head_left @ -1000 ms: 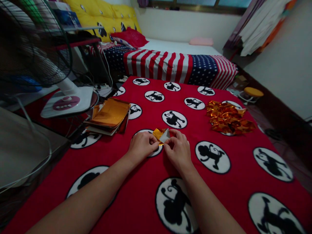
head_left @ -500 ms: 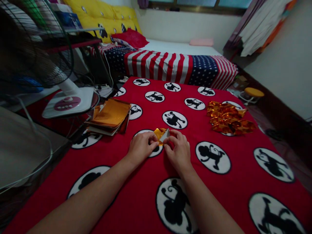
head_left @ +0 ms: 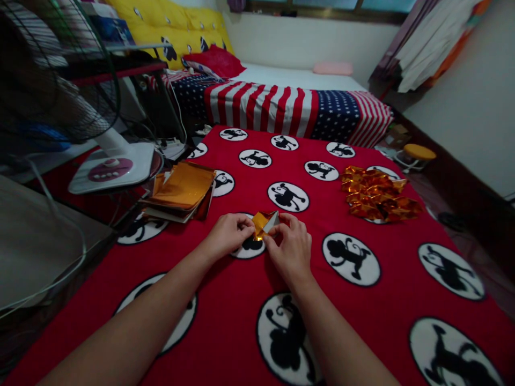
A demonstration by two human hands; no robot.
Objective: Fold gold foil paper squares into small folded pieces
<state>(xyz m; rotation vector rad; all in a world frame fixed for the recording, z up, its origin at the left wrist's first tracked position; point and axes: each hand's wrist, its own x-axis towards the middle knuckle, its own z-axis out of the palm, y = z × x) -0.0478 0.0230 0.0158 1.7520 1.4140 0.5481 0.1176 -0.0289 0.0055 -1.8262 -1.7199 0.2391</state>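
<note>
Between my hands, just above the red cloth (head_left: 225, 332), is a small partly folded sheet of gold foil paper (head_left: 260, 223) with a pale underside showing on its right. My left hand (head_left: 230, 234) pinches its left edge between thumb and fingers. On the other side, my right hand (head_left: 291, 241) grips the pale, raised part, thumb at the near edge. Further left lies a stack of flat gold foil sheets (head_left: 183, 185). A cluster of folded gold foil pieces (head_left: 376, 195) rests to the right.
A white fan base (head_left: 115, 169) stands left of the cloth, its wire cage above. Beyond the far edge is a bed with a striped and starred cover (head_left: 261, 110). A yellow-topped stool (head_left: 419, 152) stands at the right, past the cloth's edge.
My left hand has shifted slightly left and now pinches the foil's outer left edge. My right hand has moved a little left, keeping its hold.
</note>
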